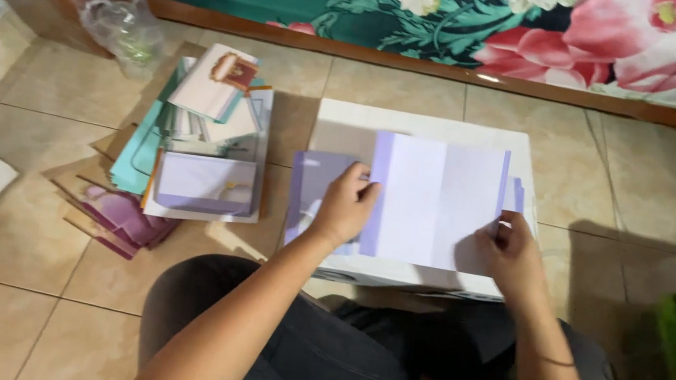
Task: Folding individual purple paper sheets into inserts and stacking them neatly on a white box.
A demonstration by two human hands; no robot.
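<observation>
A white sheet of paper with lilac edges [435, 200] lies on a low white box [348, 124] in front of me. My left hand [345, 204] grips the sheet's left edge, thumb on top. My right hand [512, 252] pinches its lower right corner. A lilac card [312, 182] lies on the box under and left of my left hand. Another lilac strip [518, 195] shows past the sheet's right edge.
A pile of cards and envelopes [194, 137] in teal, white and purple lies on the tiled floor to the left. A crumpled clear plastic bag [122, 24] sits behind it. A floral cloth [472, 9] hangs over a wooden frame at the back. A green object [675, 339] lies at the right.
</observation>
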